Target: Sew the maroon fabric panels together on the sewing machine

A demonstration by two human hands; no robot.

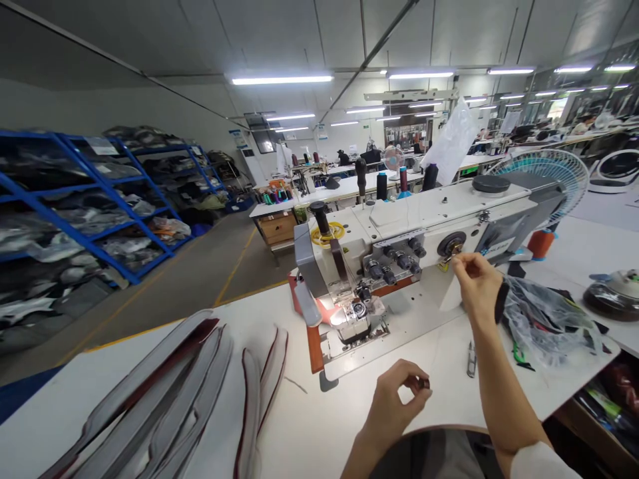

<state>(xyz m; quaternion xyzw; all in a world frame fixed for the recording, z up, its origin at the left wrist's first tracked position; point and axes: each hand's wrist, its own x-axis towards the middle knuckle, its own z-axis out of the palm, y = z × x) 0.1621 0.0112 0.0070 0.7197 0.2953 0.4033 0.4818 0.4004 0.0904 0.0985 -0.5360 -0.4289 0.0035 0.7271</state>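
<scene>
My left hand (397, 402) is low over the white table, thumb and fingers curled round a small dark bobbin (424, 384). Up at the front of the sewing machine (349, 239), my right hand (478, 287) pinches its fingertips together beside the round winder dial (452, 245). Whatever lies between those fingertips is too small to make out. The lit needle area (357, 313) and the tension knobs (394, 263) are left of my right hand. Thread snips (471, 359) lie on the table near my right forearm.
Grey padded strips with dark red edging (184, 399) cover the table's left side. At right are a clear plastic bag (554, 326), an orange thread cone (542, 244) and a fan (554, 179). Blue shelves (90, 193) stand across the aisle.
</scene>
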